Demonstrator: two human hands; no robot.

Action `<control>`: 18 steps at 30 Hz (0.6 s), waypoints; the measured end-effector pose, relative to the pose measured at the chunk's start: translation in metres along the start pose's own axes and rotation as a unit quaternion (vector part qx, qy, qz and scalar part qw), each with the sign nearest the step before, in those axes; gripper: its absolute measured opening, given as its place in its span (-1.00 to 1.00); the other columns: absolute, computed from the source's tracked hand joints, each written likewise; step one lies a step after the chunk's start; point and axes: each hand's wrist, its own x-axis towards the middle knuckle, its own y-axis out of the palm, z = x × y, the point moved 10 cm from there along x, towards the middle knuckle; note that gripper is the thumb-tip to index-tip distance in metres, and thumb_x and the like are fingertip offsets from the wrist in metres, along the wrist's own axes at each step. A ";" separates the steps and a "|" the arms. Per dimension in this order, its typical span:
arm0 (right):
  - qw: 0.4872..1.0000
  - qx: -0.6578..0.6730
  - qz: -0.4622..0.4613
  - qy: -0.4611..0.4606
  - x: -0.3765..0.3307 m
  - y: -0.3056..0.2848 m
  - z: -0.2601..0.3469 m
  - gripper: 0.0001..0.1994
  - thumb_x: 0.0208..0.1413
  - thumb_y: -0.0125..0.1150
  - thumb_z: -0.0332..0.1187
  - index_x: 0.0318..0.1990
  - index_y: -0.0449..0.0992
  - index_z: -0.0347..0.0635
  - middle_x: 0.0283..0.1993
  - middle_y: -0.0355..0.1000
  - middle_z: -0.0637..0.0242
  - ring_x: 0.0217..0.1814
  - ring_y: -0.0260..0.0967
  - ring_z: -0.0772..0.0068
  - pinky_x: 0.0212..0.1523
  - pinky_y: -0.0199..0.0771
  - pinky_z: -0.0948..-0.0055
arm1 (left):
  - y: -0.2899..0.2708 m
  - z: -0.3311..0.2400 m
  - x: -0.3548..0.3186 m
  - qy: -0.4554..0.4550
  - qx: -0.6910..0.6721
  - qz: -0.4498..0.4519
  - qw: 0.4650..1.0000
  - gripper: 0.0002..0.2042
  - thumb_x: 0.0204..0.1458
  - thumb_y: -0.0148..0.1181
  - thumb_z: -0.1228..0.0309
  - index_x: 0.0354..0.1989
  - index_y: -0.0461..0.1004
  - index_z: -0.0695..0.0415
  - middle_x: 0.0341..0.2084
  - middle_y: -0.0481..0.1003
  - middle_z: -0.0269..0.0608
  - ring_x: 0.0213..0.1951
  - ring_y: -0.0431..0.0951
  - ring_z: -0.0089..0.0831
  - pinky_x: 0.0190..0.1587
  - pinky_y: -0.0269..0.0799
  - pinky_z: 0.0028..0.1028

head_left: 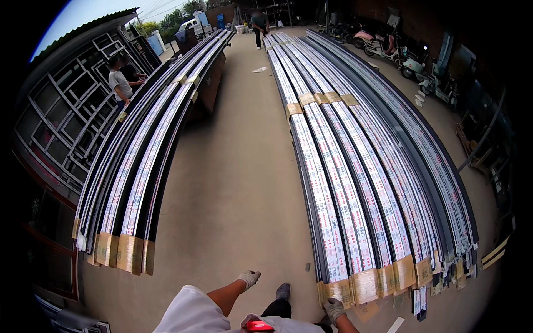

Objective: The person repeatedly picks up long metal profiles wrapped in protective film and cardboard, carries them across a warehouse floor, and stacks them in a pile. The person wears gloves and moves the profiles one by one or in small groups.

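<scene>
My right hand (333,311), in a pale work glove, is at the near end of the long stack on the right. Its fingers are curled against the brown-wrapped end of the leftmost bundle of long metal profiles (326,222), which wears white printed film. Their undersides hide part of the grip. My left hand (249,279), also gloved, hangs over the floor between the two stacks. The fingers are curled in, with nothing visible in them. Brown wrapping (365,287) covers the ends of the neighbouring bundles.
A second stack of profiles (141,194) runs along the left on a support. At the far end of the right stack stands a person (259,25); another in white (119,83) is beside the left stack. Metal frames (61,122) lean at left. Scooters (413,67) are parked at right.
</scene>
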 end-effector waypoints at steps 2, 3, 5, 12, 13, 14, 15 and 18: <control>0.997 -0.036 0.003 -0.066 0.011 0.002 0.049 -0.74 0.14 0.23 -0.27 -0.17 0.56 -0.32 -0.43 0.48 0.30 -0.46 0.42 0.48 -0.42 0.48 0.47 | -0.044 0.028 -0.022 -0.042 -0.113 -0.034 0.992 -0.55 0.14 0.09 0.05 -0.08 0.55 0.24 -0.42 0.59 -0.16 -0.38 0.59 -0.35 -0.23 0.51 -0.34; 0.997 -0.024 -0.006 -0.075 0.019 0.000 0.059 -0.74 0.14 0.23 -0.27 -0.18 0.55 -0.32 -0.43 0.48 0.30 -0.46 0.42 0.48 -0.42 0.48 0.47 | -0.059 0.043 -0.035 -0.056 -0.173 -0.058 0.982 -0.58 0.15 0.11 0.08 -0.11 0.54 0.23 -0.44 0.58 -0.19 -0.41 0.58 -0.38 -0.28 0.51 -0.35; 0.995 0.005 -0.031 -0.092 0.043 -0.014 0.067 -0.73 0.14 0.22 -0.26 -0.18 0.54 -0.33 -0.43 0.47 0.30 -0.46 0.42 0.49 -0.43 0.48 0.47 | -0.068 0.064 -0.057 -0.073 -0.228 -0.077 0.968 -0.61 0.17 0.11 0.12 -0.07 0.53 0.22 -0.39 0.59 -0.19 -0.38 0.60 -0.37 -0.31 0.51 -0.35; 0.998 0.041 0.040 -0.021 0.023 -0.029 0.081 -0.73 0.17 0.19 -0.27 -0.15 0.50 -0.33 -0.45 0.47 0.28 -0.52 0.41 0.45 -0.53 0.44 0.45 | 0.019 0.153 -0.169 -0.124 -0.376 -0.094 0.914 -0.59 0.20 0.07 0.13 0.03 0.47 0.22 -0.25 0.61 -0.14 -0.25 0.64 -0.32 -0.27 0.56 -0.29; 0.998 0.040 0.049 -0.005 0.019 -0.026 0.070 -0.73 0.17 0.19 -0.27 -0.16 0.50 -0.33 -0.45 0.46 0.28 -0.52 0.42 0.44 -0.53 0.45 0.45 | 0.036 0.167 -0.184 -0.130 -0.379 -0.090 0.912 -0.59 0.20 0.06 0.13 0.04 0.47 0.21 -0.25 0.61 -0.14 -0.25 0.64 -0.31 -0.26 0.56 -0.27; 0.998 0.038 0.058 0.012 0.011 -0.023 0.060 -0.74 0.17 0.18 -0.27 -0.16 0.50 -0.33 -0.46 0.46 0.27 -0.52 0.42 0.43 -0.54 0.45 0.44 | 0.052 0.183 -0.198 -0.147 -0.357 -0.080 0.919 -0.59 0.20 0.07 0.13 0.03 0.47 0.22 -0.25 0.61 -0.14 -0.25 0.64 -0.31 -0.25 0.56 -0.26; 0.997 0.035 0.063 0.032 0.004 -0.022 0.043 -0.74 0.16 0.18 -0.27 -0.16 0.49 -0.33 -0.47 0.45 0.27 -0.52 0.42 0.42 -0.55 0.45 0.43 | 0.064 0.196 -0.212 -0.166 -0.333 -0.066 0.926 -0.59 0.19 0.07 0.13 0.03 0.47 0.22 -0.25 0.61 -0.13 -0.26 0.64 -0.30 -0.24 0.57 -0.25; 0.993 0.007 0.066 0.093 -0.009 -0.022 -0.010 -0.78 0.17 0.16 -0.29 -0.19 0.47 -0.28 -0.49 0.44 0.23 -0.58 0.41 0.34 -0.61 0.43 0.35 | 0.060 0.194 -0.273 -0.197 -0.141 -0.021 0.970 -0.57 0.17 0.07 0.13 0.02 0.47 0.23 -0.25 0.61 -0.11 -0.26 0.64 -0.29 -0.23 0.57 -0.23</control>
